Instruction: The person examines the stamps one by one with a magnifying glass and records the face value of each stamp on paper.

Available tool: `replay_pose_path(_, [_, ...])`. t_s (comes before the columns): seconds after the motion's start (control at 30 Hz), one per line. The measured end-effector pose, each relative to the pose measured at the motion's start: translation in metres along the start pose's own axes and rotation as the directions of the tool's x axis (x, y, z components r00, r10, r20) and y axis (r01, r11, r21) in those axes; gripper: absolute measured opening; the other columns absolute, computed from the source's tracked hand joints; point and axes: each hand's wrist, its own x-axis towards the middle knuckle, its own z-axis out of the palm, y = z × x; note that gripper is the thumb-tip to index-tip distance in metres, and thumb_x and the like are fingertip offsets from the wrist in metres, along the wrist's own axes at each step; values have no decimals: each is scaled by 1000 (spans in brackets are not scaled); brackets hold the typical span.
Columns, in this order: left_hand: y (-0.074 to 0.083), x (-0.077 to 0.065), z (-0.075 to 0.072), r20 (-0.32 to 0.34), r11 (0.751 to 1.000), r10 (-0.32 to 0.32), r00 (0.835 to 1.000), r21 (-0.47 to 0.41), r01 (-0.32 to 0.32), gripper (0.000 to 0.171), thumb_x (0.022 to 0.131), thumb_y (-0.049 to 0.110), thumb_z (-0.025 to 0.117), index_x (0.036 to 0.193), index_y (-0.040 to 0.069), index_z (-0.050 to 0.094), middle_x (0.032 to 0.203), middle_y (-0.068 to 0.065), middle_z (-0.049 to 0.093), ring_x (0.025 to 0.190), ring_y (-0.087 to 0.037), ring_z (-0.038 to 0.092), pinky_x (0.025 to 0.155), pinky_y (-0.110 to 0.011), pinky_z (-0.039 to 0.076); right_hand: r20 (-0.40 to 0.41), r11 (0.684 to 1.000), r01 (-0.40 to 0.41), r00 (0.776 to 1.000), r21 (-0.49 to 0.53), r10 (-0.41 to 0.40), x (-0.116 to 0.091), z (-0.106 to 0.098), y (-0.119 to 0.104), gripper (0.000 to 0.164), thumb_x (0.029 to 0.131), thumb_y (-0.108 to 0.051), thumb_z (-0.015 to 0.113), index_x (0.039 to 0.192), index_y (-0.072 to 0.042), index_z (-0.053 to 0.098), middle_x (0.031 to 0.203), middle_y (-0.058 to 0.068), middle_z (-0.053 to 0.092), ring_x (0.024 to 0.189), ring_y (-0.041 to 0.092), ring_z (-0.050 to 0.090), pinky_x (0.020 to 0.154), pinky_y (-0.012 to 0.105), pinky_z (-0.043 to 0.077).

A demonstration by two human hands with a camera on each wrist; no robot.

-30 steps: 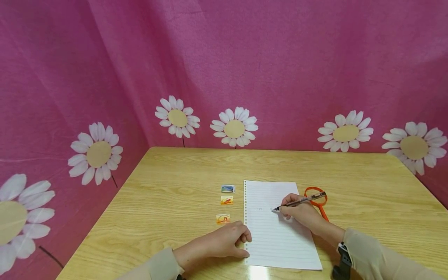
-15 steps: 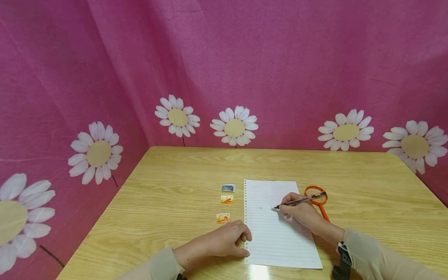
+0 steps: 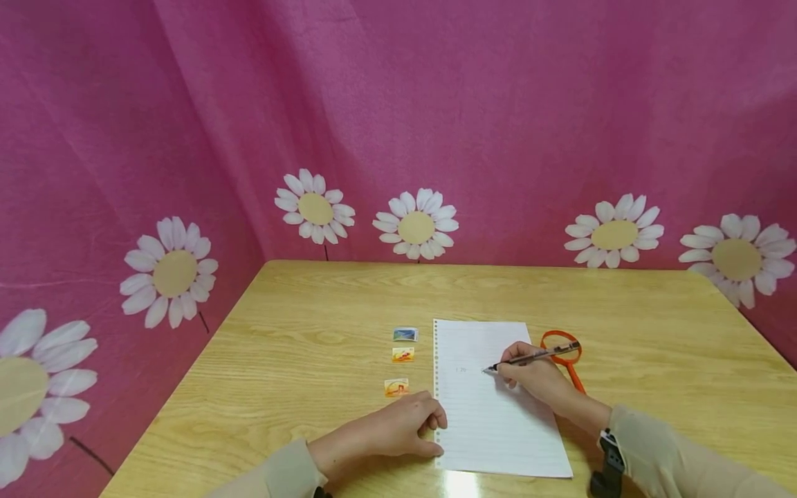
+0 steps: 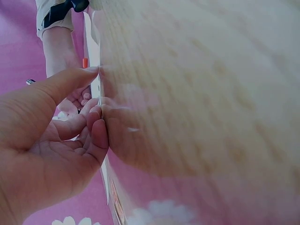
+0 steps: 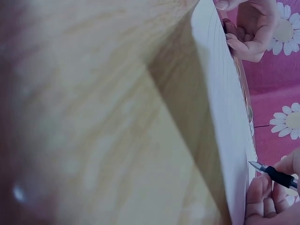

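My right hand (image 3: 534,377) pinches a clear-barrelled pen (image 3: 539,355) with a dark grip, its tip (image 5: 253,164) on a sheet of lined, hole-punched paper (image 3: 498,432). Faint small writing (image 3: 461,370) stands left of the tip. My left hand (image 3: 401,425) rests at the sheet's punched left edge, thumb and bent fingertips down on it and spread apart. In the left wrist view, the left hand's thumb (image 4: 77,79) touches down apart from its fingers (image 4: 99,133). Just beyond that hand lies an orange stamp-like picture (image 3: 396,387).
Two more stamp-sized pictures, one yellow (image 3: 402,355) and one blue-green (image 3: 405,335), lie left of the sheet. A magnifying glass with an orange-red rim and handle (image 3: 575,379) lies to its right, partly behind the pen. A pink flowered curtain (image 3: 498,124) surrounds the wooden table (image 3: 299,346).
The pen tip has shifted very slightly on the paper. Otherwise both hands, the sheet and the small pictures stay in place.
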Motion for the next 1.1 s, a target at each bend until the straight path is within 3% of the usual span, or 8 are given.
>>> replay_pose_path(0.3, [0,1,1,-8,1000,11,1000,-7,-11,26,84,19,78,102,11,61,90,8,51,78,4,41,75,-10,40,-37,998,-55,998,8,55,-1,-5,-2,18,86,-13,68,95,-1,57,71,-7,58,67,8,55,62,23,43])
replay_pose_path(0.5, [1,1,1,-8,1000,5,1000,-5,-5,26,84,19,78,102,11,61,90,9,50,78,5,40,75,-10,40,-24,999,-30,999,11,31,-2,-8,-1,19,85,-9,67,95,1,56,72,-7,59,67,8,57,64,22,48])
replay_pose_path(1.1, [3,-2,-2,14,999,-25,1000,-35,25,25,85,19,76,103,12,61,93,8,50,81,4,41,77,-10,41,4,999,-17,1000,32,17,-1,-6,2,18,85,-10,67,94,1,56,73,-6,58,67,7,56,64,21,47])
